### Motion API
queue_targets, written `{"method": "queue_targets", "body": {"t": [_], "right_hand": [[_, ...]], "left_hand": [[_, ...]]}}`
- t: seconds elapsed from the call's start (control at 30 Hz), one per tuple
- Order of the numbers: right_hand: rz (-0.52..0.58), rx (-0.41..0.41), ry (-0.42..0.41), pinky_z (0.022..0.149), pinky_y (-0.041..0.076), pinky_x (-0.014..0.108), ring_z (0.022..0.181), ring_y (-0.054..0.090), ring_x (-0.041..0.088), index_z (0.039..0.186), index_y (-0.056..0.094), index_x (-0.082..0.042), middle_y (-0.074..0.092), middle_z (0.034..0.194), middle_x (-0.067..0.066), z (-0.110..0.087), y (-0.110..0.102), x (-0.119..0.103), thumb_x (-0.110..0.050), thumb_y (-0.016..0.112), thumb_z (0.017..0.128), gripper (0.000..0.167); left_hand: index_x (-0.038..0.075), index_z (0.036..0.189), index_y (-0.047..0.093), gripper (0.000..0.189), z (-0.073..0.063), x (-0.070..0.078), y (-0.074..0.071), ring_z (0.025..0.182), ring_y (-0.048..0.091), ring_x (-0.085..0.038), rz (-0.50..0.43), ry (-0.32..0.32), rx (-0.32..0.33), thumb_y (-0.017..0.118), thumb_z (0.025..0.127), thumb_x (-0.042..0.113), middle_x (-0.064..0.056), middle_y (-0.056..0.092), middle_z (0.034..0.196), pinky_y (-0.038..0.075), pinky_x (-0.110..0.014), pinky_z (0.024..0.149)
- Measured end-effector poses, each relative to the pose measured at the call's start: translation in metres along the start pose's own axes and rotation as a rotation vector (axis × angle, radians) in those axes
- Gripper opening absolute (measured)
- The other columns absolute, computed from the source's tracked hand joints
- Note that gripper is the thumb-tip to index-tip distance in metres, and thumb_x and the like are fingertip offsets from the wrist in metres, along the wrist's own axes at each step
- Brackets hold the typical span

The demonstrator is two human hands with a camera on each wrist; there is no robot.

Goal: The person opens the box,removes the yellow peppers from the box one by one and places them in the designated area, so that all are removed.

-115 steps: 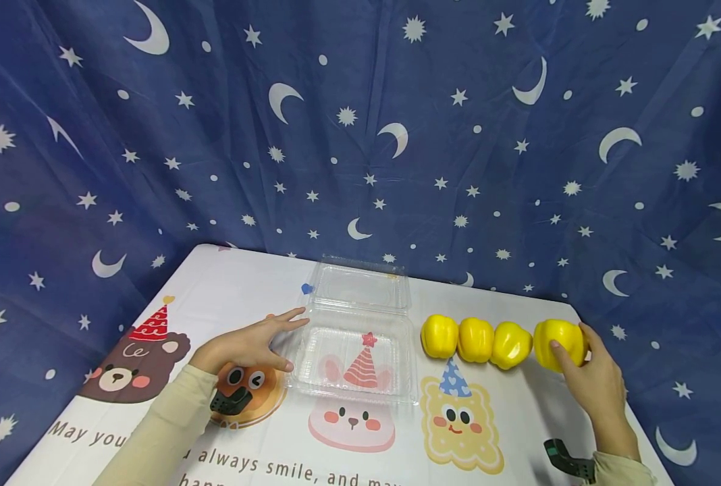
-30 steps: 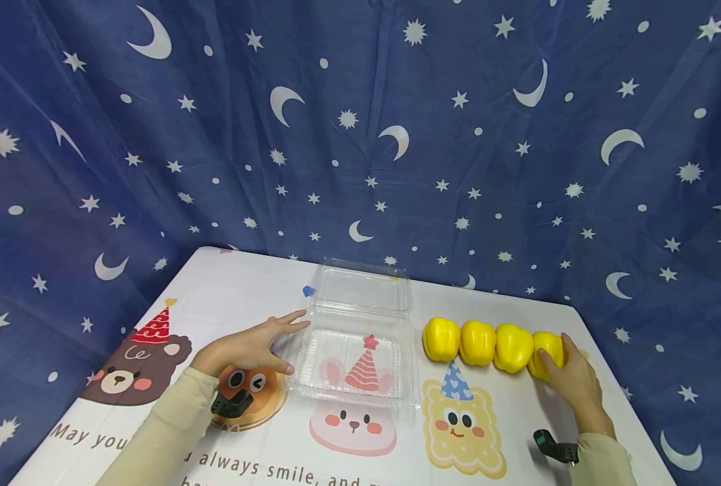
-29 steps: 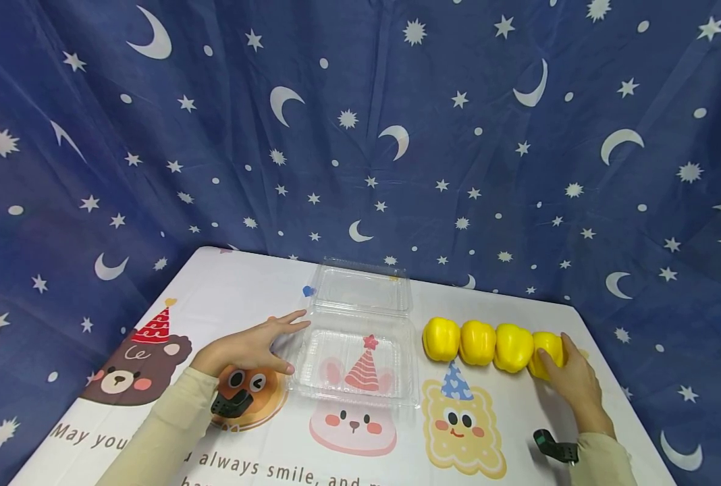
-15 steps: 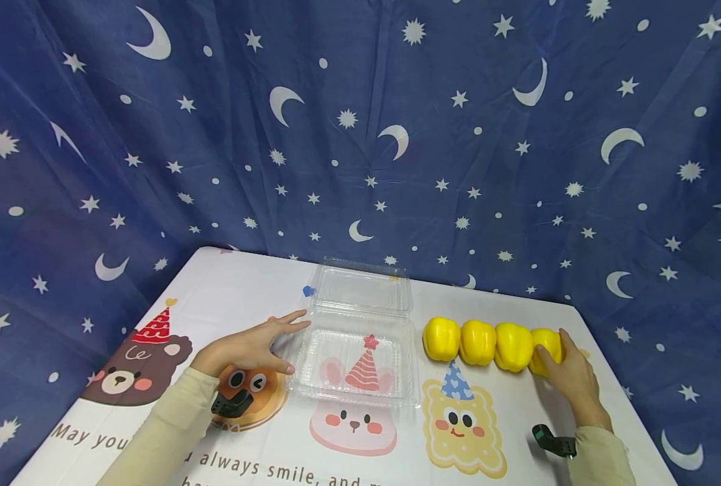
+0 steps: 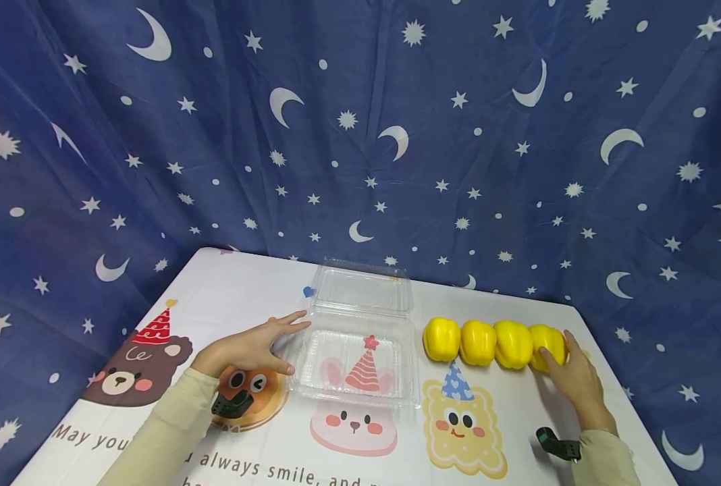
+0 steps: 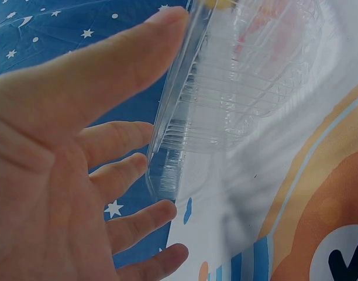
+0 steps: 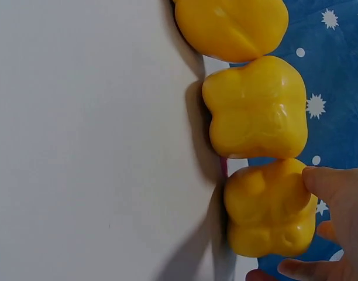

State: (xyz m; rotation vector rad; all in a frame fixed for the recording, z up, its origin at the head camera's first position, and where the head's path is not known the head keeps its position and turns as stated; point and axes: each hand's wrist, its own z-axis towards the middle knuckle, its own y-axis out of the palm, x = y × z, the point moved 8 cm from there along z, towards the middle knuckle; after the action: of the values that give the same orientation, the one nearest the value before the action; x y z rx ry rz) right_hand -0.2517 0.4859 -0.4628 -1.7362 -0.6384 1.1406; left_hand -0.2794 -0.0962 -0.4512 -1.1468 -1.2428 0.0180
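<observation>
Several yellow bell peppers (image 5: 478, 343) stand side by side in a row on the right of the table. At the row's right end my right hand (image 5: 579, 381) holds the last bell pepper (image 5: 547, 345), thumb on its near side and fingers around its right side. The right wrist view has the thumb tip on that bell pepper (image 7: 269, 211). A clear plastic clamshell box (image 5: 306, 391) lies opened flat, its lid (image 5: 360, 287) toward the back. My left hand (image 5: 254, 345), fingers spread, is at the box's left edge; its thumb overlaps the rim (image 6: 179, 76) in the left wrist view.
A white tablecloth (image 5: 245, 283) printed with cartoon faces and lettering covers the table. Behind and to the left hangs a blue curtain (image 5: 336, 202) with moons and stars. The box stands left of the pepper row.
The right hand has brought the last bell pepper down and left into the row, then shifted it slightly against its neighbour. The left hand and the box have stayed in place.
</observation>
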Motion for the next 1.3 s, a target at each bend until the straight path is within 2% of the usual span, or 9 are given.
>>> {"method": "queue_targets", "body": {"t": [0.2, 0.43, 0.57, 0.9, 1.03, 1.13, 1.3], "right_hand": [[-0.002, 0.010, 0.012, 0.114, 0.027, 0.073, 0.141, 0.027, 0.062, 0.161, 0.000, -0.003, 0.023, 0.157, 0.040, -0.001, -0.002, 0.003, -0.052, 0.041, 0.103, 0.087], [0.004, 0.030, 0.015, 0.114, 0.028, 0.073, 0.139, 0.029, 0.061, 0.161, 0.002, -0.001, 0.025, 0.155, 0.041, -0.003, -0.006, 0.005, -0.049, 0.043, 0.103, 0.086], [0.006, 0.041, 0.004, 0.113, 0.029, 0.073, 0.139, 0.030, 0.061, 0.161, 0.003, 0.000, 0.024, 0.155, 0.041, -0.005, -0.009, 0.004, -0.049, 0.043, 0.103, 0.086], [0.002, 0.063, -0.010, 0.109, 0.036, 0.072, 0.133, 0.038, 0.060, 0.161, 0.005, 0.001, 0.028, 0.153, 0.042, -0.008, -0.013, 0.002, -0.046, 0.045, 0.103, 0.085], [0.004, 0.075, -0.024, 0.107, 0.038, 0.071, 0.131, 0.041, 0.060, 0.160, 0.006, 0.001, 0.029, 0.152, 0.042, -0.011, -0.014, -0.003, -0.044, 0.046, 0.103, 0.083], [0.004, 0.084, -0.039, 0.106, 0.039, 0.071, 0.130, 0.042, 0.059, 0.160, 0.008, 0.001, 0.030, 0.151, 0.042, -0.013, -0.014, -0.006, -0.043, 0.047, 0.103, 0.082], [0.002, 0.093, -0.050, 0.105, 0.039, 0.071, 0.129, 0.044, 0.058, 0.160, 0.011, 0.002, 0.032, 0.150, 0.042, -0.014, -0.013, -0.009, -0.042, 0.048, 0.103, 0.081]], "left_hand": [[0.002, 0.156, 0.035, 0.089, 0.000, 0.000, 0.001, 0.155, 0.010, -0.049, -0.003, -0.003, -0.001, 0.081, 0.083, 0.020, -0.016, 0.012, 0.171, 0.021, -0.069, 0.120], [0.003, 0.156, 0.036, 0.088, 0.000, 0.000, 0.001, 0.152, 0.007, -0.056, 0.012, -0.004, 0.000, 0.082, 0.083, 0.020, -0.016, 0.013, 0.171, 0.020, -0.071, 0.119], [0.003, 0.156, 0.036, 0.088, 0.000, 0.000, 0.001, 0.153, 0.009, -0.054, 0.010, -0.004, -0.001, 0.082, 0.083, 0.020, -0.016, 0.013, 0.171, 0.020, -0.071, 0.119], [0.003, 0.156, 0.037, 0.088, 0.001, 0.002, 0.000, 0.150, 0.009, -0.060, 0.030, 0.001, 0.004, 0.082, 0.083, 0.022, -0.016, 0.014, 0.170, 0.020, -0.074, 0.117], [0.003, 0.156, 0.037, 0.088, 0.001, 0.003, 0.000, 0.151, 0.012, -0.058, 0.031, 0.006, 0.005, 0.082, 0.083, 0.023, -0.016, 0.014, 0.170, 0.021, -0.073, 0.118], [0.004, 0.156, 0.038, 0.087, 0.001, 0.003, -0.001, 0.153, 0.016, -0.051, 0.033, -0.001, 0.007, 0.082, 0.083, 0.023, -0.014, 0.015, 0.171, 0.023, -0.069, 0.119], [0.005, 0.156, 0.038, 0.088, 0.001, 0.004, -0.002, 0.153, 0.020, -0.049, 0.041, -0.005, 0.014, 0.082, 0.082, 0.023, -0.016, 0.015, 0.170, 0.025, -0.068, 0.119]]}}
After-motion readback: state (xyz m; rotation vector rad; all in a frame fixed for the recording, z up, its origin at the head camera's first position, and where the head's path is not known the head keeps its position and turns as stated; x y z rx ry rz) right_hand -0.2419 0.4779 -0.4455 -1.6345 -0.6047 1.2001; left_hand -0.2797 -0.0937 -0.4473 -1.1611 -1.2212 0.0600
